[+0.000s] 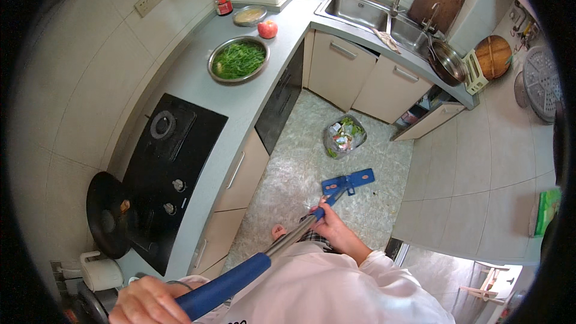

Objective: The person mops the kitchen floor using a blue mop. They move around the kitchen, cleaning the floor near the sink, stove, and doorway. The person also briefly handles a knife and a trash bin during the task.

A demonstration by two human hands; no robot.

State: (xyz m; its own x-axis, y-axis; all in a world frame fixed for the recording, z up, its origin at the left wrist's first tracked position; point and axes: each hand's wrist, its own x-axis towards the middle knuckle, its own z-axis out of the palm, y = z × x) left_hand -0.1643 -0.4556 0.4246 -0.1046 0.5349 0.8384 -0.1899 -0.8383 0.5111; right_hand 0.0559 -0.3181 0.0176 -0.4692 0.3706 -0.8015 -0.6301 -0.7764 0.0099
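Note:
A flat mop (288,239) with a steel pole and blue foam grip slants across my body. My left hand (146,301) is wrapped around the top of the grip, at the lower left of the view. Farther down, by the blue collar, my right hand (327,221) holds the pole. The blue mop head (348,181) is down at the tiled floor (297,162), with its underside hidden. Just beyond it stands a bin with a clear plastic liner (345,137), holding leafy scraps and wrappers.
Along the left counter are a black gas hob (198,144), a wok (105,216), a steel bowl of greens (238,60) and an apple (267,29). A double sink (355,11) lies at the back. The low cabinet door (429,121) at right stands ajar.

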